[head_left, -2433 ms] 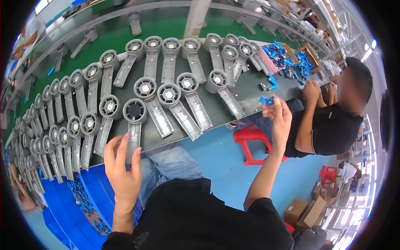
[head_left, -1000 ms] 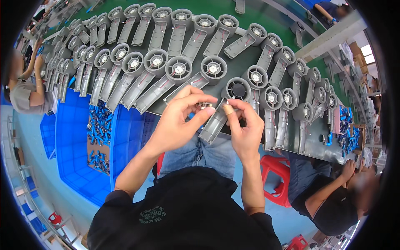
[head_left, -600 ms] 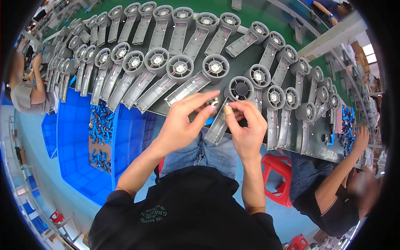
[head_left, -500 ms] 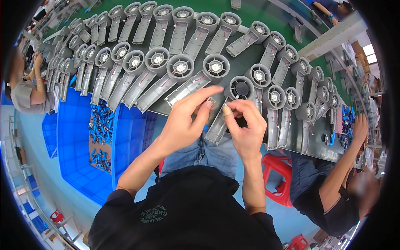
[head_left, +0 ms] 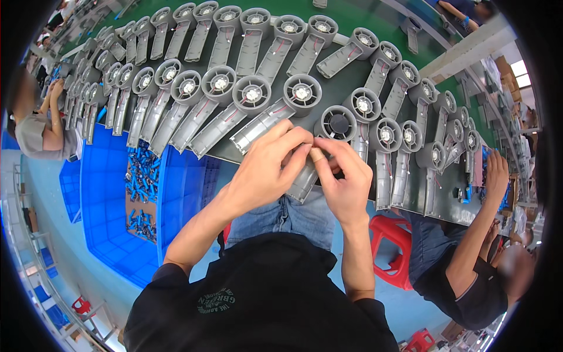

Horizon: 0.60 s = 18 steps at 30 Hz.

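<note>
My left hand (head_left: 265, 167) and my right hand (head_left: 347, 179) meet fingertip to fingertip over a grey handheld fan housing (head_left: 303, 184) at the table's near edge. Both are closed in a pinch. Whatever lies between the fingertips is hidden by them. A wrap of tan tape or a finger cover shows on a right fingertip. The housing's round head, with a black hub (head_left: 338, 124), sits just beyond my fingers, its trough-shaped handle pointing toward me and partly covered by my hands.
Rows of similar grey fan housings (head_left: 252, 95) with white hubs and red wires fill the table (head_left: 229, 149). Blue bins (head_left: 111, 205) stand at left, near blue cylindrical parts (head_left: 141, 176). At right are a red stool (head_left: 390, 252) and a co-worker's arm (head_left: 478, 234).
My left hand has come right, and its fingertips now touch those of my right hand. A small piece seen at the left fingertips before is now hidden. The co-worker's hand at right has lifted slightly.
</note>
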Tool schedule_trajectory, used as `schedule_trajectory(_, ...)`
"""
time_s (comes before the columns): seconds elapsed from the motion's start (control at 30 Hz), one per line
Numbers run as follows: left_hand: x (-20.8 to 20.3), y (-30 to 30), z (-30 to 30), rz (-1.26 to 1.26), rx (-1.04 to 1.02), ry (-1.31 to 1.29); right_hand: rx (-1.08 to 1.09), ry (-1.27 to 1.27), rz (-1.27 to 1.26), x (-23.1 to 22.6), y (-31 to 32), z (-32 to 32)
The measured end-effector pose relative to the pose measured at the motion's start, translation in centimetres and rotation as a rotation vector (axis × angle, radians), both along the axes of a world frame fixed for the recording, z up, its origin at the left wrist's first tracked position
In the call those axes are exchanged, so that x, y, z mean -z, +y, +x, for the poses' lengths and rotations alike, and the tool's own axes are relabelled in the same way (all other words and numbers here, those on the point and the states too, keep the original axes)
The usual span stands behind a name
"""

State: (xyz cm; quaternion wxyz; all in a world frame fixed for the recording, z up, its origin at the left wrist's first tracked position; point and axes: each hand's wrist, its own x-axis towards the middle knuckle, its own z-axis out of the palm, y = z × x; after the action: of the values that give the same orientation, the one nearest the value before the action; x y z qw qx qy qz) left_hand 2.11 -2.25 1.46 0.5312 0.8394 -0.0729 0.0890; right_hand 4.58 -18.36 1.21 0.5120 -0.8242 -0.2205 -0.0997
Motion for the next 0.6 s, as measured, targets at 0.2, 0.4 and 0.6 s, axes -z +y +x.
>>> schedule_trajectory(0.2, 0.9, -0.3, -0.2, 0.029, -0.025, -0.19, 0.012, 0.098, 0.066, -0.2, 0.2, -0.1)
schedule_trajectory(0.4, 1.7, -0.1, -0.8, -0.31, -0.038, 0.006, 0.075, 0.142, 0.137, 0.0, 0.3, -0.1)
schedule_trajectory(0.6, 2.4, -1.5, -1.0, -0.62, -0.109, -0.026, 0.068, 0.169, 0.16, 0.2, 0.5, 0.0)
